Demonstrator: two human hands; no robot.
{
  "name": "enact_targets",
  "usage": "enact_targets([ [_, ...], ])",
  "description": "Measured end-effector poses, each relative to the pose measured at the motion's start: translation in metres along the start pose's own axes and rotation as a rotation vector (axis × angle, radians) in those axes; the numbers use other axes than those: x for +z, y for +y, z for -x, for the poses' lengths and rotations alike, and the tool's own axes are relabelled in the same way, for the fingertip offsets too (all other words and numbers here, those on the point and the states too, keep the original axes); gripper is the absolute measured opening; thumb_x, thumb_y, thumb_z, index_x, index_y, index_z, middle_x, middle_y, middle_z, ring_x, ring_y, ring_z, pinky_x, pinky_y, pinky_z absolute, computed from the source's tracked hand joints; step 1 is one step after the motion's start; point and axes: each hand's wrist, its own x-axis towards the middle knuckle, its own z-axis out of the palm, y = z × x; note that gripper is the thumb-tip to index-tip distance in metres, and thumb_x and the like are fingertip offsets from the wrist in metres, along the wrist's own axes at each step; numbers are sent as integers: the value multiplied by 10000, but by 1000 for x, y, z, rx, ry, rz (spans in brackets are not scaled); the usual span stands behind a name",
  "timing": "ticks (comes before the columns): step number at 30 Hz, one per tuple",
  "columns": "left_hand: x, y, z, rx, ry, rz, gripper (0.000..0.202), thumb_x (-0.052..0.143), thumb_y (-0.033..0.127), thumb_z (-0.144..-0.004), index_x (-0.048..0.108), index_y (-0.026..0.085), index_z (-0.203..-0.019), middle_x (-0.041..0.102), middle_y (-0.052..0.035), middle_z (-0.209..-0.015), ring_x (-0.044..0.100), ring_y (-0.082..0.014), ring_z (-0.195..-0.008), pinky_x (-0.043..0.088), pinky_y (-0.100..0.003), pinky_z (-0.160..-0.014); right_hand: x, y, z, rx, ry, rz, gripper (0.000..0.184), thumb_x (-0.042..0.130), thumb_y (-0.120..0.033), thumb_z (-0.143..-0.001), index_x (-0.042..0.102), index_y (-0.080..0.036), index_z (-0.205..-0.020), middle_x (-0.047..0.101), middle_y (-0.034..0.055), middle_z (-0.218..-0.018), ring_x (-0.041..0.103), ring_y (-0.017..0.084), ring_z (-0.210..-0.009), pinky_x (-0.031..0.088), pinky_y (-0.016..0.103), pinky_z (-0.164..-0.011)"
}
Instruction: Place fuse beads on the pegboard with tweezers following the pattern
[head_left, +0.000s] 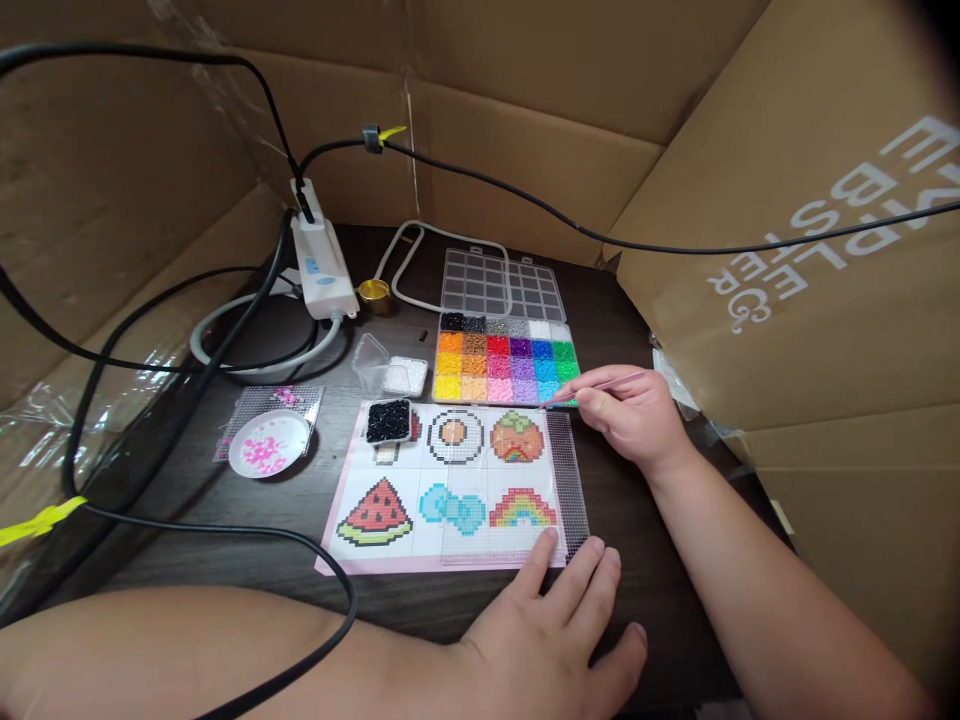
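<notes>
My right hand [637, 410] pinches pink tweezers [619, 381], whose tips are by the front edge of a compartment box of coloured beads [574, 375]. Below that box lies a pattern sheet [367, 470] with pixel pictures, among them a watermelon slice, an egg, a bow and a rainbow. A clear pegboard [568, 455] covers the sheet's right part, and a few coloured beads seem to sit over the persimmon picture. My left hand [555, 630] rests with fingers spread, its fingertips at the pegboard's lower right edge.
On the sheet's upper left stands a box of black beads [388, 422]; behind it, a box of white beads [405, 377]. A dish [301, 432] of pink beads overlaps another pegboard [311, 395]. Black cables [225, 530], a power strip [322, 260] and cardboard walls [525, 130] surround the table.
</notes>
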Motion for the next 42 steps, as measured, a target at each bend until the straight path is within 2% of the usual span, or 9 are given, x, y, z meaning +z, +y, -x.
enact_targets([
  [3,0,0,0,-2,1,3,405,339,386,-1004,601,308,-1302,544,-154,-1419,482,-324,-1333,285,-544,-1031,3,-7,5,36,-166,79,183,724,-348,-811,796,-180,-830,699,52,-629,442,90,-430,330,242,-408],
  [6,-1,1,0,-9,0,6,400,344,381,-1002,605,311,-1296,545,-150,-1418,476,-323,-1335,276,-543,-1031,6,-9,7,41,-224,85,156,733,-326,-802,795,-186,-832,754,71,-741,574,124,-490,425,249,-445],
  [9,-2,1,0,-14,-9,14,400,343,379,-1001,604,311,-1296,543,-148,-1420,467,-319,-1340,268,-537,-1031,8,-7,6,38,-296,26,136,733,-308,-810,791,-192,-853,774,81,-811,715,197,-683,560,300,-604],
  [11,-2,1,-1,-15,-13,16,401,344,381,-1000,600,310,-1301,539,-147,-1425,463,-321,-1342,258,-539,-1032,9,-7,6,34,-340,-14,122,733,-290,-815,788,-193,-863,780,86,-859,746,225,-788,595,341,-713],
  [18,-1,2,1,-15,-42,33,418,333,397,-997,583,308,-1320,505,-160,-1451,435,-334,-1360,201,-562,-1049,10,-7,6,62,-388,-49,109,721,-248,-826,787,-175,-875,783,81,-846,756,215,-795,613,333,-745],
  [27,-2,2,1,-10,-81,40,453,343,451,-980,547,299,-1355,464,-165,-1485,383,-342,-1398,136,-574,-1068,11,-5,4,23,-407,-71,100,735,-206,-811,792,-164,-883,784,89,-857,759,201,-789,615,289,-741],
  [34,-2,2,2,-6,-121,67,506,415,527,-943,520,282,-1374,420,-187,-1512,344,-359,-1423,133,-586,-1080,11,-6,5,21,-415,-89,101,731,-198,-818,792,-172,-893,785,85,-870,760,201,-798,616,289,-750],
  [42,-4,2,1,-4,-138,78,552,483,540,-910,497,269,-1390,389,-208,-1527,338,-364,-1429,138,-587,-1085,10,-6,5,29,-409,-88,102,738,-211,-813,790,-166,-889,784,90,-864,757,203,-790,609,298,-744],
])
